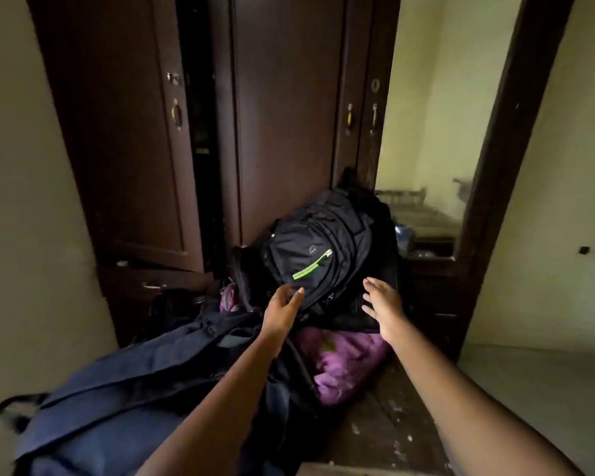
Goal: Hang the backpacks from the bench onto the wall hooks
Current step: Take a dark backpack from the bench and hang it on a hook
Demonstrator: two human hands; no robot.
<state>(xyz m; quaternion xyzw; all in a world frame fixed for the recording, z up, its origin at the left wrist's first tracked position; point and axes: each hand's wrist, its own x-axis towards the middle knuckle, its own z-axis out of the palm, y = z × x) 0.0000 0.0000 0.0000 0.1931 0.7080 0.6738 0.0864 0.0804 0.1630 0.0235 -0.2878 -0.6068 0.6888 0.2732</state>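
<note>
A navy backpack lies slumped on the bench, below the left hand. Both hands, right hand included, are spread and empty, flanking the black backpack just ahead, apparently for lifting.

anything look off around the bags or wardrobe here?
Yes. The wardrobe's left door hangs ajar and tilted, its bottom edge slanting. Purple cloth lies bunched under the black backpack, and the navy backpack sprawls flat.
</note>
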